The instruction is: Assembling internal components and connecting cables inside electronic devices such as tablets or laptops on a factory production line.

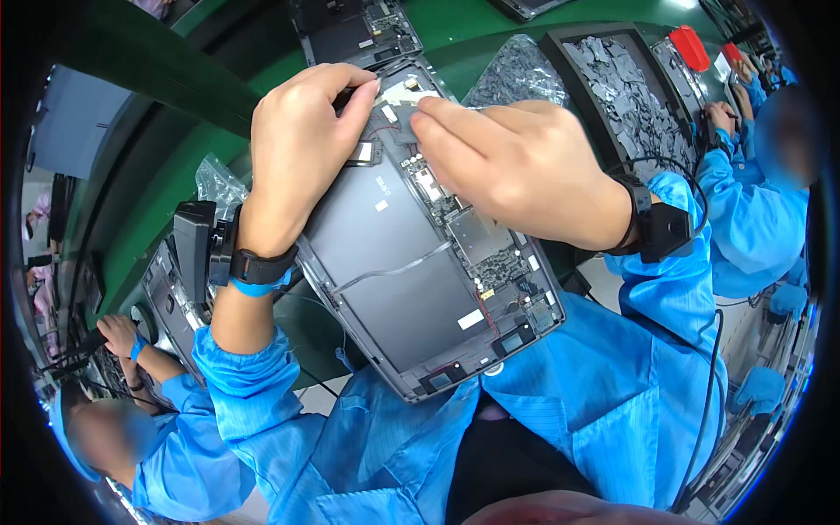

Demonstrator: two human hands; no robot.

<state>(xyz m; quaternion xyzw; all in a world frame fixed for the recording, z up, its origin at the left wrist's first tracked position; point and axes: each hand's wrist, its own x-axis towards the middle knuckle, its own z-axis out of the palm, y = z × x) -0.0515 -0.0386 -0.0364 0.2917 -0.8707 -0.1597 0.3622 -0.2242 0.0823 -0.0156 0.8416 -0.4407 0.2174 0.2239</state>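
Observation:
An opened tablet-like device [376, 254] lies tilted in front of me, its dark grey shell showing circuit boards, a flat ribbon cable [394, 269] and thin red wires. My left hand [302, 131] is at its far left end, thumb and forefinger pressed together; what they pinch, if anything, is hidden. From the right, my right hand [516, 166] reaches over the circuit boards with its fingers closed. Its fingertips meet a small dark grey patch [401, 121] near the device's far end. A small black module with a white label [366, 153] sits below my left thumb.
A black tray [604, 144] full of grey cut pieces stands at the right, beside a clear plastic bag [521, 74]. Another opened device [359, 31] lies beyond mine on the green bench [459, 57]. Co-workers in blue sit at both sides. A black cable [709, 394] hangs at my right.

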